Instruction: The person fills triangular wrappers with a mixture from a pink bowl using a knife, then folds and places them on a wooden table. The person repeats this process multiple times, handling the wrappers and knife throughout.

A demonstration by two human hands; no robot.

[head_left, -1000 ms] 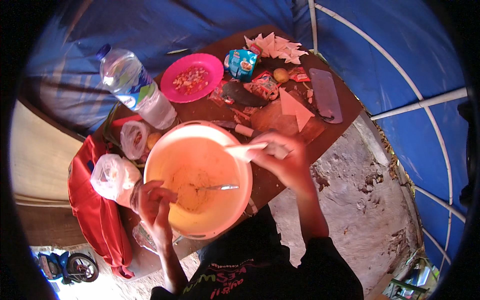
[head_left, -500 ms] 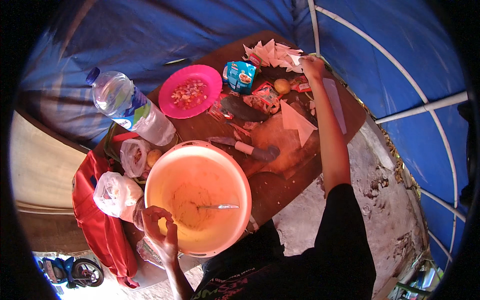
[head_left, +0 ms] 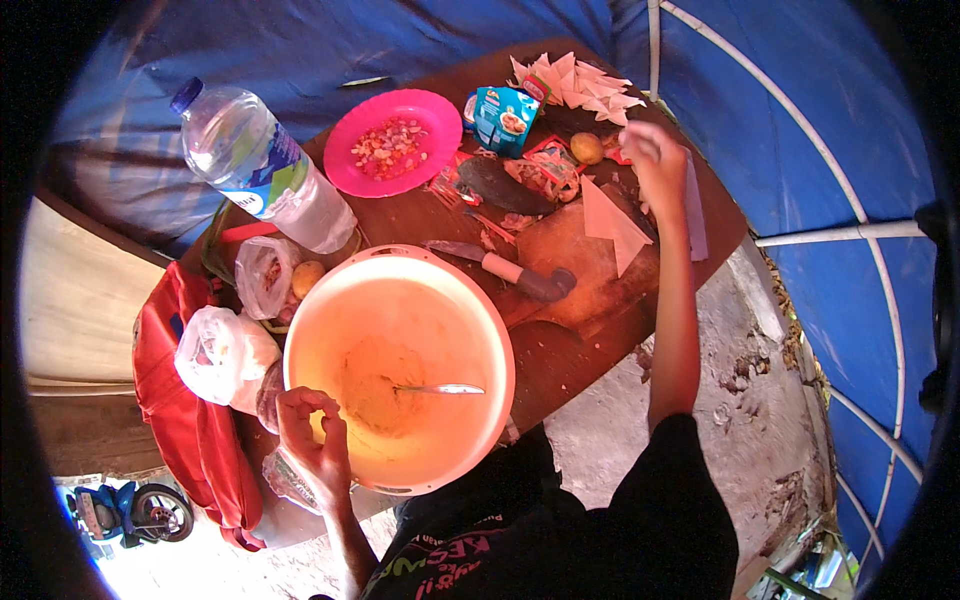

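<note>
My right hand (head_left: 657, 168) is over the far right of the table, its fingers bent, somewhat smeared by motion and apart, with nothing seen in them. Beyond it lies a pile of pale folded triangular wrappers (head_left: 575, 85). Closer in, more triangular wrappers (head_left: 612, 228) rest on a wooden board (head_left: 555, 245). My left hand (head_left: 315, 435) hovers at the left rim of a large pale basin (head_left: 495, 330). Its fingers curl loosely, a gap shows between them and the thumb, and I see nothing held. A metal spoon (head_left: 445, 389) stands in the basin, in a thin brownish mixture.
A knife (head_left: 500, 266) lies behind the basin. Farther back are a pink plate (head_left: 345, 165) of chopped pieces, a blue packet (head_left: 503, 120), a dark stone pestle-like piece (head_left: 505, 187) and a round yellowish fruit (head_left: 587, 148). Leftward stand a large water bottle (head_left: 270, 175), plastic bags (head_left: 225, 350) and a red bag (head_left: 190, 400).
My right hand has drawn back from the pile of wrappers, and the white wrapper it held no longer shows in it. The left hand stays by the basin rim. The view has shifted slightly.
</note>
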